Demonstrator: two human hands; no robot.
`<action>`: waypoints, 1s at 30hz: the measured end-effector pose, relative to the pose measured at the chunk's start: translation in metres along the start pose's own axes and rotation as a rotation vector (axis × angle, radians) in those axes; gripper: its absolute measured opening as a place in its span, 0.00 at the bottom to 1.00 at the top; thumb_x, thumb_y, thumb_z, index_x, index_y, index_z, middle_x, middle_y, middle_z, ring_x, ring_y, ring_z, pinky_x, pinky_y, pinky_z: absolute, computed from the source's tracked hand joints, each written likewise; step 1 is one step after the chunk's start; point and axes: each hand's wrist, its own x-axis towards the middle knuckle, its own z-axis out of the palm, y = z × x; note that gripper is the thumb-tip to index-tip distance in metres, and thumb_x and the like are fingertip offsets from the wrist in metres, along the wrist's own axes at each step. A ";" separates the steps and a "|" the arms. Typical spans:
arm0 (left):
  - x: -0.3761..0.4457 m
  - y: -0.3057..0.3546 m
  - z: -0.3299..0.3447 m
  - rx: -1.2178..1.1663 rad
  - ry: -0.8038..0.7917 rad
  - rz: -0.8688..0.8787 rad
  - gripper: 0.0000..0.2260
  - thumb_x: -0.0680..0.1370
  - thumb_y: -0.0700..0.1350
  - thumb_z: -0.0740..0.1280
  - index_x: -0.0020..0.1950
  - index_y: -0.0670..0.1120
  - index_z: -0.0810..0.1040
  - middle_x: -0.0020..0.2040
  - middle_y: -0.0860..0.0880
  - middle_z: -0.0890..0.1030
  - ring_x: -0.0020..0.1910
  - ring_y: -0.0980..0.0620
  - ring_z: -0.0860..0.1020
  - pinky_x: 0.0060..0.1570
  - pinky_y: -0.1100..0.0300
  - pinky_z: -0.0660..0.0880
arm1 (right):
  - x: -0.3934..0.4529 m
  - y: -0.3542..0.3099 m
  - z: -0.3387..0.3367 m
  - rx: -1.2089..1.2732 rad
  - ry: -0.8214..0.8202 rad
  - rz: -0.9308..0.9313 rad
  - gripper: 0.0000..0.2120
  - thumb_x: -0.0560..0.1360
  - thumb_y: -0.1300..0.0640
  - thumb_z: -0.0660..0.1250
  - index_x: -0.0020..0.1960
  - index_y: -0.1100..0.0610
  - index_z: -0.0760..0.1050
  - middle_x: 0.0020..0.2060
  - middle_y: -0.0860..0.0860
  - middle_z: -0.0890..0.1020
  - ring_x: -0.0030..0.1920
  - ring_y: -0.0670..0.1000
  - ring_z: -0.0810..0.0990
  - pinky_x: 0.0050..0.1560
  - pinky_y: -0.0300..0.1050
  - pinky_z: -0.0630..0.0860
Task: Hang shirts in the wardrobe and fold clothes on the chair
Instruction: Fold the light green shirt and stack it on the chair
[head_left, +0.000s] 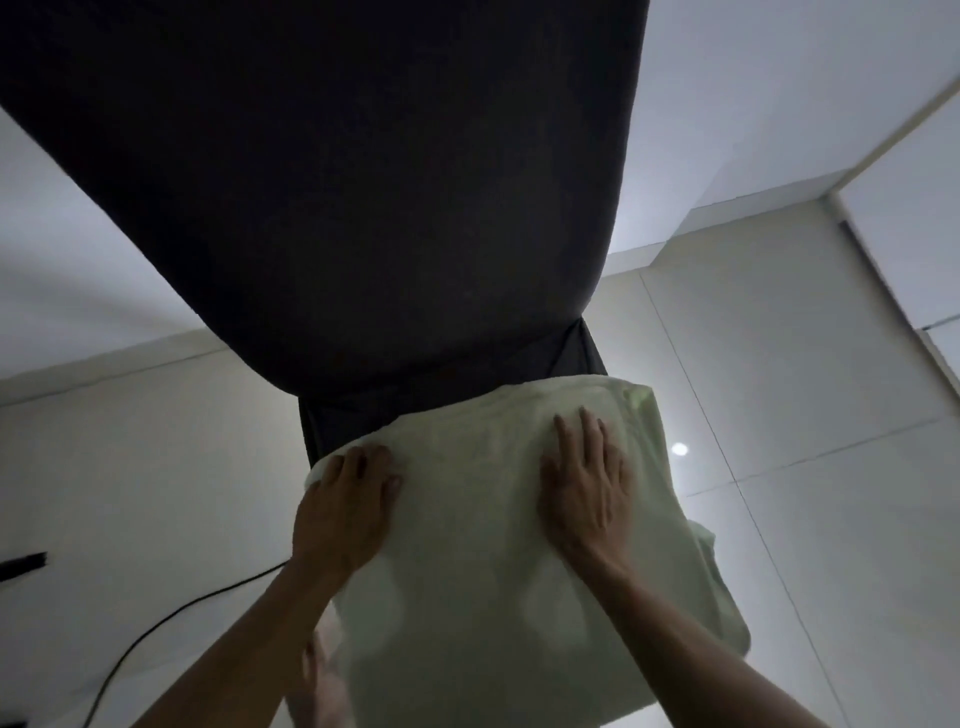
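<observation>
A pale green garment (467, 571) lies spread over the seat of a dark upholstered chair (332, 208), whose tall backrest fills the upper middle of the view. My left hand (345, 512) rests on the cloth's far left corner with its fingertips bent over the edge. My right hand (587, 493) lies flat on the cloth to the right, fingers straight and pointing toward the backrest. The cloth's right side hangs off the seat edge. The seat itself is almost wholly covered.
Pale floor tiles (779, 415) surround the chair. A black cable (171, 618) curves across the floor at lower left, and a dark object (23, 564) sits at the left edge. A white wall and door frame (883, 249) stand at right. A bare foot (322, 680) shows below.
</observation>
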 end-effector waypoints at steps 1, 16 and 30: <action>0.002 -0.005 -0.003 -0.004 -0.048 -0.010 0.25 0.79 0.60 0.50 0.61 0.44 0.75 0.58 0.43 0.79 0.55 0.38 0.79 0.42 0.47 0.79 | -0.007 0.001 0.007 -0.042 -0.063 0.042 0.31 0.81 0.41 0.39 0.82 0.48 0.47 0.81 0.53 0.47 0.81 0.56 0.45 0.78 0.57 0.44; -0.006 -0.033 0.004 0.266 -0.232 0.877 0.28 0.75 0.60 0.56 0.73 0.54 0.72 0.71 0.45 0.74 0.67 0.42 0.75 0.61 0.42 0.75 | -0.129 -0.060 0.045 0.046 -0.091 0.596 0.29 0.83 0.38 0.41 0.80 0.41 0.34 0.79 0.46 0.33 0.78 0.52 0.29 0.79 0.60 0.42; -0.050 -0.040 0.012 0.391 -0.149 1.063 0.25 0.77 0.58 0.55 0.69 0.48 0.73 0.67 0.41 0.74 0.64 0.40 0.72 0.54 0.45 0.77 | -0.258 -0.118 0.090 0.409 0.205 0.784 0.30 0.77 0.55 0.62 0.77 0.50 0.59 0.77 0.52 0.59 0.74 0.57 0.61 0.66 0.55 0.72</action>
